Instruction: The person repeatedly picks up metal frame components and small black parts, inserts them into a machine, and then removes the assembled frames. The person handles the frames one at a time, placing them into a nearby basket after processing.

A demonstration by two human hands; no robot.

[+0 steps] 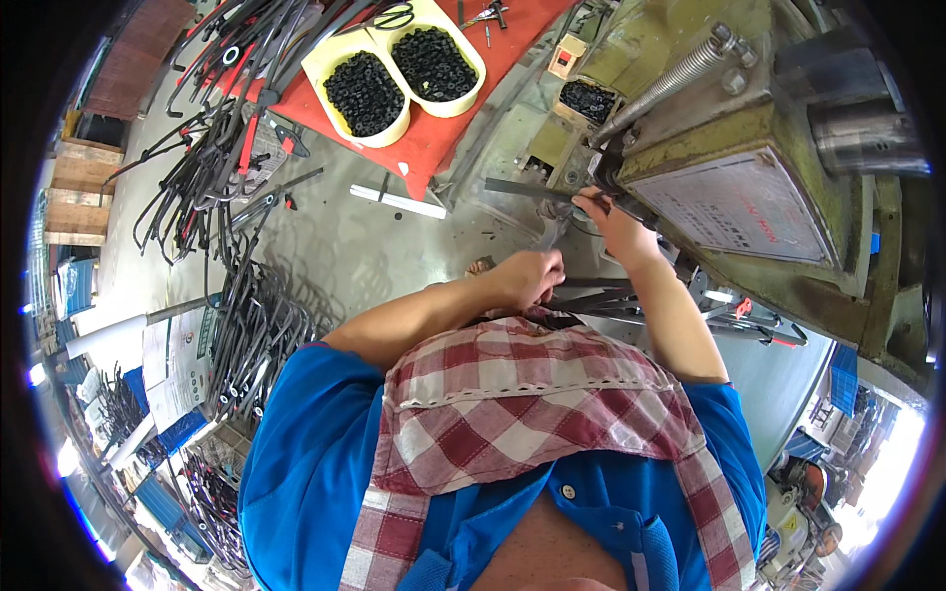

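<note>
My right hand [613, 225] reaches up to the press machine [729, 187], its fingers closed on a dark flat metal bar [522, 189]. The bar points left from my fingertips, and its other end is hidden at the machine's tooling. Lower and closer to my body, my left hand [535, 279] is closed with fingers curled; what it holds, if anything, is hidden. Several dark bars [606, 299] lie beside it, just beyond my checked apron [522, 394].
Two yellow tubs [394, 126] of small black parts stand on a red-covered table [434, 148]. A small box of black pieces [587, 101] sits by the press. Bundles of bent black bars [261, 340] crowd the left. A large coil spring [670, 84] juts from the machine.
</note>
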